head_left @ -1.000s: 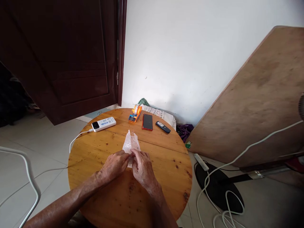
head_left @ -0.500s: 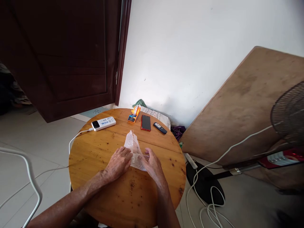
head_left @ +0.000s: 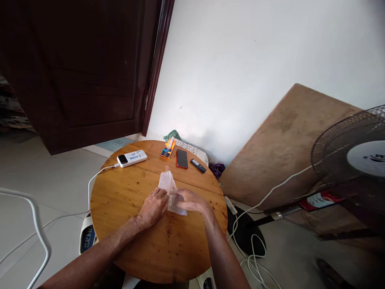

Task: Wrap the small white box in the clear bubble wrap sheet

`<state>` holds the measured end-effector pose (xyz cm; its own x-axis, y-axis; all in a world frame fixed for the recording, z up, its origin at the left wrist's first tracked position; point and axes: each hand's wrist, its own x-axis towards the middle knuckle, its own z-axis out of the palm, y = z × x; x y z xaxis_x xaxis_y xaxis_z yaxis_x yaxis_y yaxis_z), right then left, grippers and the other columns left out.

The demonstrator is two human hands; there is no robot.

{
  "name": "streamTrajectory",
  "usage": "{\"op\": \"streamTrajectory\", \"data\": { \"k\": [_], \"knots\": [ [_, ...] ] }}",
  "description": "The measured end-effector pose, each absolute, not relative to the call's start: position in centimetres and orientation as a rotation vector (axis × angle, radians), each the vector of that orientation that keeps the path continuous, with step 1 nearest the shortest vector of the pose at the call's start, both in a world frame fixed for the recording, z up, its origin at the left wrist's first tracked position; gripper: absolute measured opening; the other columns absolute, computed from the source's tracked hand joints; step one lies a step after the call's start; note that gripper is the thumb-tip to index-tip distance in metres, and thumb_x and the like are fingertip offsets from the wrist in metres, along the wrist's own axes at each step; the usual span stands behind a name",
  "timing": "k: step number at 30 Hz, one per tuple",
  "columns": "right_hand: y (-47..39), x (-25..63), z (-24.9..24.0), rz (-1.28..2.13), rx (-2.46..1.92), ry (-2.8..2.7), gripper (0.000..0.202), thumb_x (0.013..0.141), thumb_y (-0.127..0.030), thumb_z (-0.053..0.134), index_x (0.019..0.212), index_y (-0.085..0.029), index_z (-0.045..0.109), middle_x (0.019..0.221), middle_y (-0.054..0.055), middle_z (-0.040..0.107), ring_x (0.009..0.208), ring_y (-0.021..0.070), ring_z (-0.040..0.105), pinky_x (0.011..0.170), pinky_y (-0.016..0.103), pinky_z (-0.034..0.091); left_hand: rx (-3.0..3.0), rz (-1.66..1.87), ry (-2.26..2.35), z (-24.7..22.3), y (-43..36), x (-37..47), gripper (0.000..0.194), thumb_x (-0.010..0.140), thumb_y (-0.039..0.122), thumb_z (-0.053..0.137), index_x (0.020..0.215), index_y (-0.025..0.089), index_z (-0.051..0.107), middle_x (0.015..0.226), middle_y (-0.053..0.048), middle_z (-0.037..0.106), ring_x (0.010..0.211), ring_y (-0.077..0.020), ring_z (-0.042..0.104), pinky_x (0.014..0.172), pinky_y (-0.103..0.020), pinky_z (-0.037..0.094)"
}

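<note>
Fingers of our left hand (head_left: 155,205) and right hand (head_left: 192,202) pinch the bubble wrap (head_left: 169,186) flat on the round table (head_left: 126,192); opposing grips keep it taut.

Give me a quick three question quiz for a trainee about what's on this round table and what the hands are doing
1. True or false: both hands touch the bubble wrap on the round wooden table.
2. Which lies between the orange tape dispenser and the dark remote? A) white power bank B) red-cased phone C) fan
3. Fill in: the white cable plugs into the ____.

Key
1. True: left hand and right hand both press it.
2. B, the red-cased phone.
3. The white power bank.
</note>
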<state>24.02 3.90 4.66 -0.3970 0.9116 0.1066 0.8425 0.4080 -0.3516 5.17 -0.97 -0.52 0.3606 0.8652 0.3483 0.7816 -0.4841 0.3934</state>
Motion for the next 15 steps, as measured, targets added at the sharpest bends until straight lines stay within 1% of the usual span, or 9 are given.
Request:
{"op": "streamTrajectory", "data": {
  "k": [2,4,5,8,10,12,15],
  "knots": [
    [4.1,24.8,4.3,0.586,-1.538,-2.389,0.006,0.065,-0.017,0.065,0.065,-0.020,0.071,0.061,-0.003,0.065,0.055,0.0127,0.054,0.054,0.024,0.036,2.451,0.776,1.491,-0.5,-1.0,5.2,0.020,0.091,0.011,0.050,0.092,0.021,0.066,0.107,-0.007,0.065,0.104,-0.0224,0.053,0.097,-0.036,0.048],
    [3.9,25.4,3.7,0.788,-1.563,-2.334,0.017,0.075,-0.024,0.058,0.065,-0.017,0.069,0.057,-0.002,0.060,0.054,0.0121,0.051,0.053,0.024,0.033,2.445,0.759,1.486,-0.5,-1.0,5.1,0.019,0.091,0.011,0.050,0.093,0.021,0.066,0.109,-0.008,0.064,0.105,-0.0232,0.053,0.097,-0.037,0.048],
    [3.6,25.7,3.3,0.851,-1.583,-2.284,0.021,0.078,-0.027,0.055,0.065,-0.016,0.067,0.057,-0.002,0.057,0.053,0.0120,0.050,0.052,0.024,0.033,2.440,0.747,1.485,-0.4,-1.0,5.1,0.019,0.091,0.011,0.050,0.094,0.021,0.066,0.110,-0.008,0.064,0.105,-0.0234,0.053,0.097,-0.037,0.048],
    [2.9,25.7,1.7,0.947,-1.645,-2.104,0.025,0.079,-0.035,0.054,0.064,-0.016,0.063,0.057,-0.003,0.054,0.053,0.0123,0.047,0.051,0.024,0.032,2.428,0.713,1.483,-0.1,-1.0,5.1,0.019,0.091,0.011,0.050,0.093,0.021,0.066,0.109,-0.007,0.064,0.106,-0.0232,0.053,0.098,-0.036,0.048],
    [2.6,25.3,0.5,0.927,-1.684,-1.973,0.025,0.078,-0.037,0.053,0.066,-0.017,0.060,0.059,-0.003,0.052,0.054,0.0122,0.045,0.051,0.023,0.032,2.427,0.696,1.485,0.0,-1.0,5.1,0.020,0.091,0.010,0.050,0.094,0.021,0.066,0.109,-0.007,0.064,0.107,-0.0229,0.053,0.098,-0.036,0.047],
    [2.4,24.8,-0.5,0.859,-1.714,-1.857,0.022,0.076,-0.037,0.055,0.065,-0.018,0.056,0.060,-0.003,0.050,0.055,0.0123,0.044,0.051,0.023,0.032,2.434,0.683,1.489,0.2,-1.0,5.1,0.020,0.090,0.009,0.050,0.094,0.021,0.066,0.111,-0.007,0.064,0.107,-0.0230,0.053,0.099,-0.036,0.047],
    [2.3,23.9,-1.2,0.747,-1.726,-1.722,0.013,0.071,-0.031,0.058,0.067,-0.020,0.052,0.062,-0.003,0.049,0.059,0.0134,0.045,0.054,0.024,0.033,2.451,0.664,1.493,0.3,-1.0,5.0,0.020,0.090,0.011,0.050,0.095,0.021,0.066,0.111,-0.007,0.064,0.107,-0.0235,0.053,0.098,-0.036,0.047]
  ]
}}
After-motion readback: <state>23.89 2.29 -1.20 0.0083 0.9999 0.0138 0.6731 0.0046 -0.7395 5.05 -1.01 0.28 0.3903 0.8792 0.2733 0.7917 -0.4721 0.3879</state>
